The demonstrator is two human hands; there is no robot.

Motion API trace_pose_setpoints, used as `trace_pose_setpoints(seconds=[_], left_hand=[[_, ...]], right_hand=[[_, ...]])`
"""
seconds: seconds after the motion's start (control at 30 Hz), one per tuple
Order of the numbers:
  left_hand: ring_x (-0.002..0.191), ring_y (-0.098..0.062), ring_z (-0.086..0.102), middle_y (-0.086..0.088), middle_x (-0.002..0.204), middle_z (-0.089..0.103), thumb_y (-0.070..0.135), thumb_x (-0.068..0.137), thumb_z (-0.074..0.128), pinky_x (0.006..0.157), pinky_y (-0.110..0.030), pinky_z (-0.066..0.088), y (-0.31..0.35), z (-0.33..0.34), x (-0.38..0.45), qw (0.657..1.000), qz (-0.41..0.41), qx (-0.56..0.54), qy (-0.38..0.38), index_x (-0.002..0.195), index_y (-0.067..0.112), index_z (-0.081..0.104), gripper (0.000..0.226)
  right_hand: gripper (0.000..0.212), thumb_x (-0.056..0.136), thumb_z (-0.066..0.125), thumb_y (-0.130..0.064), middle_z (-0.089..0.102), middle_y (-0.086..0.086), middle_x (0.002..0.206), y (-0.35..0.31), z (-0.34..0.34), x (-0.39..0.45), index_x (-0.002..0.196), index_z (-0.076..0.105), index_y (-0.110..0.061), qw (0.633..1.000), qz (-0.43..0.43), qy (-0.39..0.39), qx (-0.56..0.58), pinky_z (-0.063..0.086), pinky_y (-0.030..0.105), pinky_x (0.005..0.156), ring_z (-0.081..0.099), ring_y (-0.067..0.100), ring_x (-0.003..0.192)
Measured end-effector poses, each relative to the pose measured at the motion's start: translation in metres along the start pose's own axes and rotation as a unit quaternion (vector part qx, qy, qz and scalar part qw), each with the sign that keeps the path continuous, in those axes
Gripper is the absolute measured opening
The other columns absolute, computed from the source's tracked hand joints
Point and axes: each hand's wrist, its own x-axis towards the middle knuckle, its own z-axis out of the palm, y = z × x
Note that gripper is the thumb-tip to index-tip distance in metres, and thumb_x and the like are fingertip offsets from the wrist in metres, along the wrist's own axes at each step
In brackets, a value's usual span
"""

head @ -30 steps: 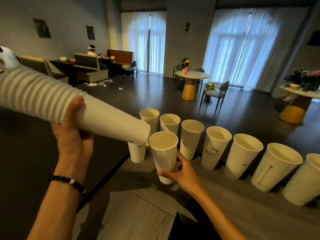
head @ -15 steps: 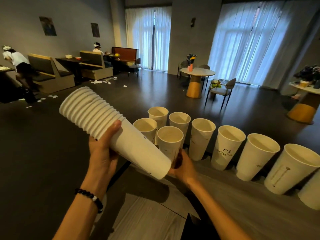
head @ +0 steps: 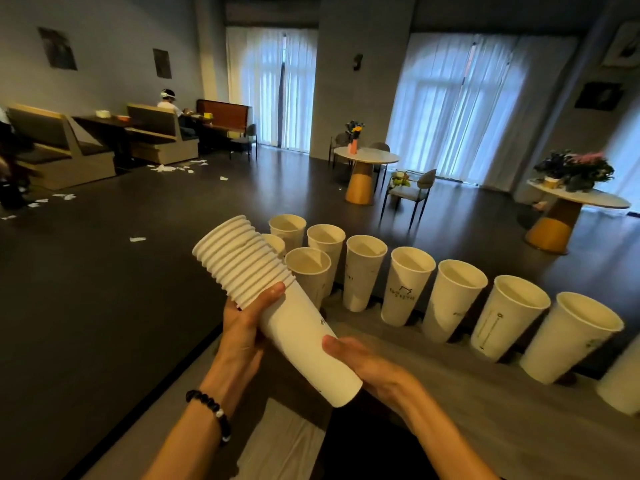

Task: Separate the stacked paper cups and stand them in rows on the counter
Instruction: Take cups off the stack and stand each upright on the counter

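The right hand (head: 367, 367) has let go of the cup it just stood in the near row (head: 307, 271) and has come back to the stack of paper cups (head: 277, 306). Now it wraps around the stack's bottom end. The left hand (head: 246, 327) holds the stack just under its rims, tilted above the counter (head: 519, 427). So one more cup is done, and the next pull can start. Behind the stack, the far row (head: 408, 282) has small dark logos, too little to read.

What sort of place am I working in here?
Likely a cafe or restaurant dining room: booth seats with tables along the wall, round tables carrying flower vases, and paper cups lined up on a counter.
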Motion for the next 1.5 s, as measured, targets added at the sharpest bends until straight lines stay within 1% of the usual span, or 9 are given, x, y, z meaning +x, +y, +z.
trace_pose_setpoints(seconds=[0.23, 0.37, 0.53, 0.63, 1.07, 1.17, 1.23, 1.37, 1.5], left_hand=[[0.107, -0.016, 0.07, 0.004, 0.107, 0.075, 0.038, 0.03, 0.097, 0.086, -0.039, 0.057, 0.015, -0.008, -0.011, 0.997, 0.072, 0.03, -0.002, 0.115, 0.028, 0.063, 0.092], [0.115, -0.022, 0.064, -0.002, 0.126, 0.066, 0.029, 0.05, 0.087, 0.083, -0.045, 0.058, 0.047, -0.02, -0.014, 0.992, 0.09, -0.052, 0.066, 0.131, 0.026, 0.056, 0.087], [0.115, -0.022, 0.068, -0.004, 0.121, 0.072, 0.02, 0.083, 0.074, 0.093, -0.045, 0.057, 0.096, -0.043, -0.013, 0.97, 0.109, -0.197, 0.089, 0.125, 0.02, 0.06, 0.044], [0.113, -0.022, 0.069, -0.005, 0.126, 0.07, 0.024, 0.087, 0.071, 0.09, -0.046, 0.058, 0.098, -0.051, -0.017, 0.972, 0.098, -0.197, 0.082, 0.135, 0.022, 0.052, 0.051], [0.116, -0.026, 0.067, -0.007, 0.12, 0.072, 0.022, 0.084, 0.067, 0.101, -0.056, 0.049, 0.065, -0.038, -0.023, 0.982, 0.036, -0.18, 0.039, 0.129, 0.025, 0.052, 0.047], [0.115, -0.028, 0.067, -0.008, 0.114, 0.075, 0.021, 0.074, 0.069, 0.098, -0.056, 0.05, 0.049, -0.016, -0.029, 0.988, 0.001, -0.156, 0.004, 0.126, 0.025, 0.054, 0.054], [0.113, -0.03, 0.067, -0.01, 0.112, 0.075, 0.026, 0.059, 0.084, 0.097, -0.055, 0.05, 0.032, 0.001, -0.034, 0.99, -0.034, -0.131, -0.023, 0.125, 0.024, 0.056, 0.072], [0.096, -0.022, 0.073, -0.004, 0.1, 0.078, 0.034, 0.017, 0.097, 0.079, -0.045, 0.059, -0.004, 0.047, -0.051, 0.994, -0.071, -0.053, -0.063, 0.117, 0.021, 0.063, 0.106], [0.099, -0.019, 0.073, -0.007, 0.109, 0.076, 0.046, 0.024, 0.097, 0.074, -0.038, 0.063, -0.019, 0.07, -0.062, 0.994, -0.04, 0.001, -0.106, 0.117, 0.022, 0.064, 0.102]], right_hand=[[0.093, 0.057, 0.081, -0.062, 0.057, -0.008, 0.127, 0.002, 0.004, -0.004, 0.138, 0.046, -0.034, 0.983, -0.043, 0.084, -0.155, 0.05, 0.041, 0.101, 0.056, 0.011, 0.116], [0.086, 0.06, 0.083, -0.053, 0.044, -0.015, 0.13, 0.015, -0.006, -0.009, 0.134, 0.039, -0.047, 0.915, -0.123, 0.218, -0.317, 0.041, 0.041, 0.104, 0.039, 0.009, 0.124], [0.083, 0.074, 0.081, -0.009, 0.046, -0.008, 0.141, 0.033, -0.024, 0.003, 0.136, 0.035, -0.039, 0.934, -0.125, 0.313, -0.114, 0.039, 0.039, 0.107, 0.04, 0.02, 0.136], [0.086, 0.072, 0.084, -0.015, 0.05, 0.0, 0.14, 0.027, -0.024, 0.021, 0.143, 0.036, -0.021, 0.928, -0.129, 0.348, -0.032, 0.039, 0.031, 0.098, 0.045, 0.021, 0.133], [0.093, 0.063, 0.09, -0.027, 0.051, 0.001, 0.142, 0.028, -0.027, 0.042, 0.14, 0.04, -0.022, 0.912, -0.071, 0.394, -0.095, 0.042, 0.045, 0.105, 0.047, 0.024, 0.132], [0.065, 0.066, 0.087, -0.038, 0.065, 0.003, 0.116, 0.031, -0.024, 0.018, 0.119, 0.054, -0.019, 0.891, -0.047, 0.438, -0.111, 0.057, 0.04, 0.086, 0.064, 0.02, 0.1], [0.047, 0.073, 0.074, -0.054, 0.07, 0.006, 0.093, 0.022, -0.018, -0.015, 0.101, 0.065, -0.017, 0.91, -0.064, 0.406, -0.059, 0.059, 0.036, 0.072, 0.068, 0.021, 0.082], [0.052, 0.089, 0.046, -0.065, 0.074, 0.007, 0.094, 0.001, -0.014, -0.076, 0.109, 0.065, -0.02, 0.981, -0.001, 0.122, 0.151, 0.056, 0.023, 0.067, 0.073, 0.015, 0.083], [0.084, 0.077, 0.066, -0.064, 0.07, 0.016, 0.101, 0.015, -0.017, -0.094, 0.135, 0.042, -0.009, 0.979, -0.025, -0.039, 0.201, 0.057, 0.035, 0.082, 0.07, 0.025, 0.089]])
